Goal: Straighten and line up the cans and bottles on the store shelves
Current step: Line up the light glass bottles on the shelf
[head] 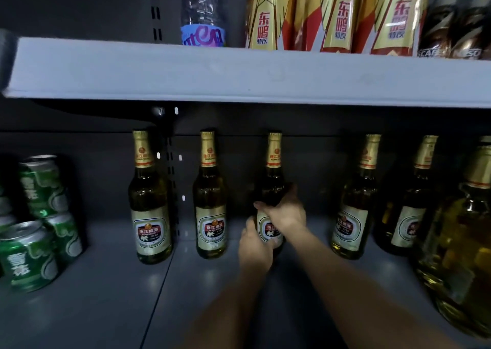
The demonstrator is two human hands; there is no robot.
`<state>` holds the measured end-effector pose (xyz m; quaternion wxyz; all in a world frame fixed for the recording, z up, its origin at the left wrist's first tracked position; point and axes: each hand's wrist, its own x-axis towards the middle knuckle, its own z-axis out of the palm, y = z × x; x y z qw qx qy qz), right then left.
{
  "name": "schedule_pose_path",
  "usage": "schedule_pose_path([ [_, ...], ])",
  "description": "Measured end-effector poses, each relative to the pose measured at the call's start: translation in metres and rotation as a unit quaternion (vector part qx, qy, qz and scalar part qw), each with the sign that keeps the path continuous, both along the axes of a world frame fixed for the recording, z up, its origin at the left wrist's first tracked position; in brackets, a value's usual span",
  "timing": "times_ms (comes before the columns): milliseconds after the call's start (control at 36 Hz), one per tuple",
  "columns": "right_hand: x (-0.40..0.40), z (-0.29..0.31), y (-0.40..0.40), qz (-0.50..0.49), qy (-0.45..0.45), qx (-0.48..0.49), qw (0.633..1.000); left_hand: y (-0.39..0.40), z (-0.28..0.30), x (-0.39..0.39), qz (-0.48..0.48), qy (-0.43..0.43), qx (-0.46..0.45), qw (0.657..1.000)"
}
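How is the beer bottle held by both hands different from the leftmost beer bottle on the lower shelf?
The held beer bottle is gripped by the left hand and the right hand; the leftmost beer bottle stands free. The hands cover part of the held bottle's label; the leftmost bottle's label shows fully. Both stand upright on the lower shelf, with gold foil necks and matching labels.
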<state>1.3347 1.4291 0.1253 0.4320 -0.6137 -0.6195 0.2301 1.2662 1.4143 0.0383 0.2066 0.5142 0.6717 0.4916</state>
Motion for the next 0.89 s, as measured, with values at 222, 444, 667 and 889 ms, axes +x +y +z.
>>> schedule_pose_path([
  [222, 0.03, -0.003, -0.008, -0.137, -0.027, 0.183, 0.973, 0.005, -0.002, -0.002, 0.003, 0.008, -0.001, 1.0],
  [444, 0.116, -0.007, -0.007, -0.363, 0.082, 0.185, 0.91, 0.004, -0.003, 0.0, 0.0, 0.021, 0.003, 1.0],
  [667, 0.131, -0.022, 0.008, -0.245, 0.071, -0.017, 0.967, 0.001, -0.004, 0.004, 0.005, 0.014, 0.005, 1.0],
  [889, 0.136, -0.019, 0.012, -0.198, 0.046, -0.053, 0.978, 0.002, -0.006, 0.003, -0.003, 0.012, 0.013, 1.0],
])
